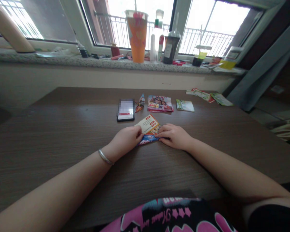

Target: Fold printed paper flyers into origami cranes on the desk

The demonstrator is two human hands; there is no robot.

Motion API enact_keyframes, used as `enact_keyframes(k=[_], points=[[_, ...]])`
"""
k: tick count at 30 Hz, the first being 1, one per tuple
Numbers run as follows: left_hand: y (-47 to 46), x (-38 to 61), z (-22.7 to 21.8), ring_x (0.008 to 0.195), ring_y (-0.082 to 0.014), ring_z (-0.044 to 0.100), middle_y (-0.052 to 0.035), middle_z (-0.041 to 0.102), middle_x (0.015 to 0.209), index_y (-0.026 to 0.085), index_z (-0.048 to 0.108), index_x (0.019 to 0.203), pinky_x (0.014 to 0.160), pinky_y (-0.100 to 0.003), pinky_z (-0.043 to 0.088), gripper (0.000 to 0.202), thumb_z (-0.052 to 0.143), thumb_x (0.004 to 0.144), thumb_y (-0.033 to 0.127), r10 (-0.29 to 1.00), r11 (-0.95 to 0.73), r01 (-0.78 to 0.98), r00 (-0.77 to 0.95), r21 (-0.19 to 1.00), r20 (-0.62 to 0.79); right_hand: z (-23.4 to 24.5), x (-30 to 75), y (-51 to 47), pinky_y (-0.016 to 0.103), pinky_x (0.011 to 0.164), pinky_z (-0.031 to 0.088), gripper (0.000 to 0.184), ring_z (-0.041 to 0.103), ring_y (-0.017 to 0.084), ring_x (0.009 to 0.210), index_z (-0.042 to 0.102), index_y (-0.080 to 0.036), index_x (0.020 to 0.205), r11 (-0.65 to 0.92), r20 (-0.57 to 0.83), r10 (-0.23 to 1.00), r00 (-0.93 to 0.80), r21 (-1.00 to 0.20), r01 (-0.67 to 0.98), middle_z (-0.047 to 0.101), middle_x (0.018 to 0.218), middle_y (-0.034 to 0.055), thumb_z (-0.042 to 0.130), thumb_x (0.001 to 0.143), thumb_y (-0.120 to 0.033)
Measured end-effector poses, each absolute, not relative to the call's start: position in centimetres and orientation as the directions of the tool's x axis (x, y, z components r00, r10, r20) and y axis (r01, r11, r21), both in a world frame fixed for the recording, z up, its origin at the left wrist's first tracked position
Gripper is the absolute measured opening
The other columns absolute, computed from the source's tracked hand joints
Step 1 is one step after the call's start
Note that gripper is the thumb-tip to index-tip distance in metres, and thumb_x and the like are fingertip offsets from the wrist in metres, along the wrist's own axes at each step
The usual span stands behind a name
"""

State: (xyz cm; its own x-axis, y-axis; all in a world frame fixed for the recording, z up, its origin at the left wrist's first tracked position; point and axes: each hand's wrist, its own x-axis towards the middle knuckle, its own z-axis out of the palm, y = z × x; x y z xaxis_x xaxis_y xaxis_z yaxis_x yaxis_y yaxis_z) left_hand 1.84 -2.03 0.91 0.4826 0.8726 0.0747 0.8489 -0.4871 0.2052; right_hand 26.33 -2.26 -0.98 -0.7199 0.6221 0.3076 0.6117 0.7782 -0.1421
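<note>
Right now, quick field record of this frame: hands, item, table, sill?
left hand: pinches raised flap of printed leaflet
right hand: fingers on leaflet's right edge, grip unclear
table: brown wood; phone, small folded paper, flyer, green card beyond hands
windowsill: orange cup, dark lidded cup, bottles
wrist: silver bangle, left

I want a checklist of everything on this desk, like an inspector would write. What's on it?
Surface: brown wooden table.
Things in hand: folded leaflet, flat on the table, one flap raised.
Clutter: phone, small folded paper, leaflet stack, green leaflet, more leaflets at the far edge.
Hands: left hand pinches the flap; right hand presses fingertips on the leaflet.
Cables: nothing seen.
Surroundings: windowsill with orange cup, dark cup, bottles.
</note>
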Motion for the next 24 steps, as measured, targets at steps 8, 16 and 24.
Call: enact_keyframes(k=[8, 16, 24], points=[[-1.6, 1.2, -0.1, 0.080, -0.0177, 0.059, -0.0067, 0.060, 0.094, 0.017, 0.064, 0.091, 0.073, -0.029, 0.047, 0.016, 0.051, 0.090, 0.025, 0.822, -0.568, 0.771, 0.510, 0.288, 0.255, -1.0, 25.9, -2.4, 0.033, 0.081, 0.047, 0.024, 0.058, 0.019, 0.092, 0.071, -0.024, 0.108, 0.739, 0.301, 0.659, -0.689, -0.092, 0.667, 0.067, 0.101, 0.0058, 0.054, 0.091, -0.030], [-2.4, 1.4, -0.1, 0.092, -0.0230, 0.058, -0.0088, 0.065, 0.096, 0.018, 0.070, 0.098, 0.085, -0.037, 0.048, 0.025, 0.050, 0.093, 0.032, 0.681, -0.715, 0.698, 0.679, 0.049, 0.276, -0.9, 26.0, -2.5, 0.033, 0.082, 0.047, 0.024, 0.057, 0.020, 0.092, 0.072, -0.024, 0.107, 0.694, 0.301, 0.704, -0.643, -0.098, 0.714, 0.067, 0.100, 0.0070, 0.055, 0.091, -0.029], [-3.7, 1.8, 0.7, 0.091, -0.0233, 0.059, -0.0091, 0.065, 0.096, 0.021, 0.069, 0.104, 0.076, -0.034, 0.050, 0.027, 0.046, 0.094, 0.031, 0.728, -0.661, 0.749, 0.652, -0.037, 0.212, -0.9, 25.9, -2.6, 0.033, 0.081, 0.046, 0.026, 0.056, 0.020, 0.092, 0.070, -0.025, 0.111, 0.682, 0.288, 0.714, -0.638, -0.081, 0.727, 0.066, 0.099, 0.0061, 0.053, 0.092, -0.029]])
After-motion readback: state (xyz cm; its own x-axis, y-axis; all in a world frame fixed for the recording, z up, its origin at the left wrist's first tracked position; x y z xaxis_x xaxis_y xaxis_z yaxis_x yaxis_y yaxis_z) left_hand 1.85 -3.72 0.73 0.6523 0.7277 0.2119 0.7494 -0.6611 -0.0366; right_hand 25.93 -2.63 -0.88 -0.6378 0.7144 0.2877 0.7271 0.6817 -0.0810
